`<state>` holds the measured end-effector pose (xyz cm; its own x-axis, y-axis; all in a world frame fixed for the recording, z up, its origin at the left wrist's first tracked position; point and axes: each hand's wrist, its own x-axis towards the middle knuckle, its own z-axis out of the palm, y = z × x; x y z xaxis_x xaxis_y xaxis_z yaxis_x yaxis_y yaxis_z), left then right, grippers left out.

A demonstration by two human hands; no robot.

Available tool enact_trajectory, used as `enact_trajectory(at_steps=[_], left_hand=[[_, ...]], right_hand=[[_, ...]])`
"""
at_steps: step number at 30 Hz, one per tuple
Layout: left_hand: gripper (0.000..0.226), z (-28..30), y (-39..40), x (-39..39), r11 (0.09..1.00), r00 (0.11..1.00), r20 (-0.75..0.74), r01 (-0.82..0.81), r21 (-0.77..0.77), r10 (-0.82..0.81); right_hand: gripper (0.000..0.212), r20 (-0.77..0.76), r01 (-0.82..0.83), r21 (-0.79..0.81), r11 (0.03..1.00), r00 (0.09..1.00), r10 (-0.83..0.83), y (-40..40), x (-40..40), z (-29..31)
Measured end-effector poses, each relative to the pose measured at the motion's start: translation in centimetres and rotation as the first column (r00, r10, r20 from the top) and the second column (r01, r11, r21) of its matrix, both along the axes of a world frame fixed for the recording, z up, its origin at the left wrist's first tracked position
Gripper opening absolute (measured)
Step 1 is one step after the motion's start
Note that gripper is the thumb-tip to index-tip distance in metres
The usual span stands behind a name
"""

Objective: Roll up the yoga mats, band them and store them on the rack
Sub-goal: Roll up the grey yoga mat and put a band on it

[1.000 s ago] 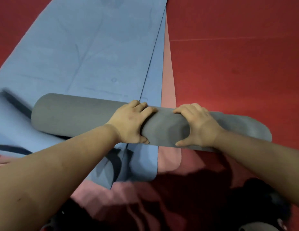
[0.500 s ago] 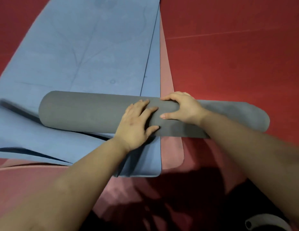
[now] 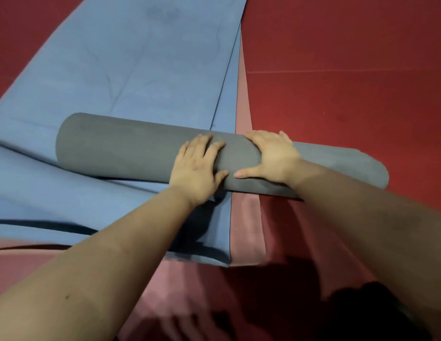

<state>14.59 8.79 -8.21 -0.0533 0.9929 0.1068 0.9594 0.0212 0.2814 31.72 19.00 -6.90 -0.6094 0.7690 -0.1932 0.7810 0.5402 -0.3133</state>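
A grey rolled yoga mat (image 3: 116, 148) lies crosswise on a flat blue mat (image 3: 140, 57); its right end reaches out over the red floor. Both my hands rest on the roll's middle, close together. My left hand (image 3: 197, 168) presses on the near side with its fingers spread over the top. My right hand (image 3: 271, 156) lies over the top, thumb pointing left along the near face. No band or rack is in view.
Under the blue mat's right edge a pink mat (image 3: 246, 230) shows. Another blue sheet (image 3: 42, 200) lies folded at the left. Red padded floor (image 3: 350, 57) spreads to the right. A dark shape (image 3: 369, 311) sits at the bottom right.
The grey roll has turned away from me, further up the blue mat. My right hand slid left toward my left hand, and both moved from the near side onto the top.
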Motion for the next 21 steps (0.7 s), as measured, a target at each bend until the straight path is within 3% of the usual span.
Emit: enact_trajectory(at_steps=[2,4,8,12,14,17,21], left_hand=[[0.063,0.1,0.9,-0.2,0.997,1.000,0.020,0.000,-0.082,0.001],[0.062,0.1,2.9,-0.8,0.990,1.000,0.030,0.008,-0.140,-0.003],[0.058,0.9,7.1,-1.5,0.973,1.000,-0.008,0.008,-0.231,-0.010],[0.044,0.6,6.8,-0.9,0.998,0.998,0.009,-0.067,0.014,0.067],[0.050,-0.5,6.1,-0.6,0.998,0.998,0.023,-0.051,0.032,0.051],[0.056,-1.0,7.3,-1.2,0.996,0.997,0.036,-0.068,-0.051,0.069],[0.061,0.2,11.5,-2.2,0.992,0.999,-0.012,-0.031,-0.120,0.030]], right_hand=[[0.082,-0.143,0.065,0.179,0.982,0.989,-0.040,-1.7,0.5,-0.7],[0.080,-0.227,0.131,0.206,0.970,0.970,-0.083,-3.1,1.1,-1.7],[0.079,-0.226,0.144,0.186,0.972,0.969,-0.101,-0.2,0.4,-2.3],[0.071,-0.082,0.102,0.022,0.995,0.992,-0.100,5.6,-0.9,-0.8],[0.070,-0.049,0.098,0.109,0.989,0.994,-0.093,6.0,-1.1,-0.9],[0.070,-0.261,0.176,0.313,0.933,0.961,-0.094,2.7,-0.7,-2.6],[0.081,-0.172,0.119,0.227,0.967,0.982,-0.081,4.2,-0.8,-3.0]])
